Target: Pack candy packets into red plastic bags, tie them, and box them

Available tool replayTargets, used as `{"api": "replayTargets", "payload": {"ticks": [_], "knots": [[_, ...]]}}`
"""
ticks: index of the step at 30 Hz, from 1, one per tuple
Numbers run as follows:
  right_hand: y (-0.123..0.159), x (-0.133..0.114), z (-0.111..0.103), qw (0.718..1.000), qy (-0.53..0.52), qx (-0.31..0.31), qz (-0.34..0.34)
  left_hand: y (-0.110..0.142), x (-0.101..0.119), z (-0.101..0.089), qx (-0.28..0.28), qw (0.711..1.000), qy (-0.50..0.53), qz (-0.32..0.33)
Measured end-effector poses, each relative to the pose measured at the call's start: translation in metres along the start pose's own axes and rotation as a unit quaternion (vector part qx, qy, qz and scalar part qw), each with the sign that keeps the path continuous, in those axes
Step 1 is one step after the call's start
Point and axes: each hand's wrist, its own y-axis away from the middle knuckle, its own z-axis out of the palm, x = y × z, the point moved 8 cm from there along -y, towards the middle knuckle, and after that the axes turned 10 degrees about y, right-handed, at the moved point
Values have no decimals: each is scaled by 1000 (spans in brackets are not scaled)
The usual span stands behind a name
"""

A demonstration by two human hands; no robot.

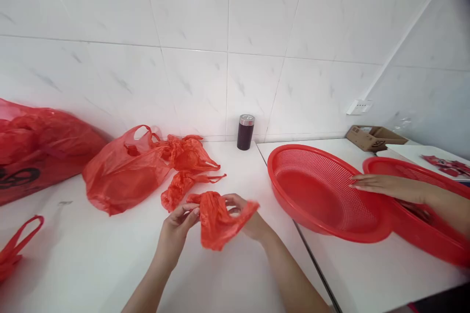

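Forearms [150, 281] lead to my left hand [176, 230], pinching 1 red bag [215, 220] above the table [99, 264], left of its right edge; my right hand [252, 225] is partly behind it, grip unclear. Bag seems light, soft, slippery: best held by gathered folds.

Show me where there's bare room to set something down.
The widest bare patch of white table lies between the left hand and the red bag at the left edge. A narrower strip runs between the right hand and the nearest basket, back toward the dark tumbler. Red bags crowd beyond the hands; a second basket crowds the right.
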Motion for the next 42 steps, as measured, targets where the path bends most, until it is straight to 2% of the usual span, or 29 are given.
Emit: {"api": "replayTargets", "payload": {"ticks": [2,4,7,10,12,13,15,16,17,19,21,22,23,25,28,30,32,33,35,37,39,41,42], "knots": [[4,-1,3,999,23,26,-18,3,-4,2,-2,999,51,-18],[9,1,-8,995,17,95,-18,3,-8,-4,7,995,92,-28],[24,3,-42,977,-15,211,3,-3,-12,-30,49,990,131,-23],[47,-1,-76,942,-47,329,36,-5,-12,-54,79,987,138,-35],[59,-8,-86,926,-41,373,50,3,1,-60,117,989,86,-11],[63,-13,-86,923,-28,381,47,12,15,-60,147,988,39,27],[67,-27,-81,924,13,383,21,40,55,-46,198,967,-62,151],[67,-37,-75,926,46,375,-3,56,77,-31,199,948,-110,223],[66,-48,-69,927,86,363,-33,71,95,-11,178,928,-155,289],[63,-70,-51,927,178,316,-91,91,118,36,92,881,-262,383],[61,-86,-34,923,258,254,-131,96,121,72,20,822,-375,427],[61,-91,-28,919,294,221,-140,92,116,82,3,794,-426,433],[61,-93,-23,915,330,185,-140,84,109,85,-5,768,-475,429],[66,-91,-17,901,403,100,-128,62,90,77,-20,725,-568,390],[81,-71,-14,864,493,-53,-88,34,60,44,-65,678,-665,306],[93,-54,-21,835,536,-120,-39,27,49,19,-82,663,-698,256],[99,-40,-36,809,571,-133,36,29,43,4,-105,670,-701,222],[100,-38,-46,800,583,-119,73,32,43,2,-118,682,-689,216],[96,-46,-65,791,599,-51,109,41,48,5,-137,719,-646,219],[88,-71,-74,789,609,50,66,49,57,15,-138,764,-587,229],[81,-96,-65,793,596,123,-21,56,67,26,-123,808,-526,236],[71,-101,-42,823,551,112,-82,60,74,34,-99,849,-463,236],[65,-96,-30,848,512,99,-92,62,76,36,-85,869,-431,230]]}}
